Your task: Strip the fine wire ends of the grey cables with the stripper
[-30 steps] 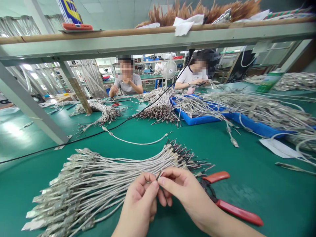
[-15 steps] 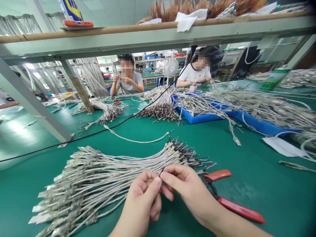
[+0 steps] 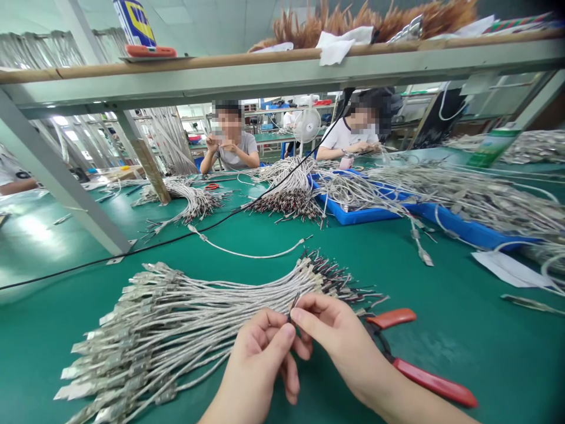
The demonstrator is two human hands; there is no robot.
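- Fingers of the left hand [image 3: 260,360] are curling inward, with the thumb and forefinger pressing together on a thin dark wire [image 3: 293,304]; the other fingers are folding loosely toward the palm;
- fingers of the right hand [image 3: 338,340] are coming in from the other side, with the thumb and forefinger nearly closed and pinching that same wire just beside the left fingertips; the remaining fingers are tucking under, though exactly how far is hidden;
- both hands are meeting close together, probably so that the short wire is held steady from each side;
- a bundle of silver cables [image 3: 189,321] is lying just beside the left hand, with its flat metal ends fanning out away from the hands and its dark wire tips gathering near them, seemingly to keep those tips within easy reach; which cable the pinched wire belongs to is hard to tell;
- red-handled wire cutters [image 3: 435,383] are lying just beside the right hand, apparently placed there for a quick reach;
- a green table mat [image 3: 445,277] is carrying all of this, while a blue tray [image 3: 357,217] is sitting farther off, heaped with more cables;
- a co-worker [image 3: 232,141] is sitting across the table, with both hands raised near the chin.
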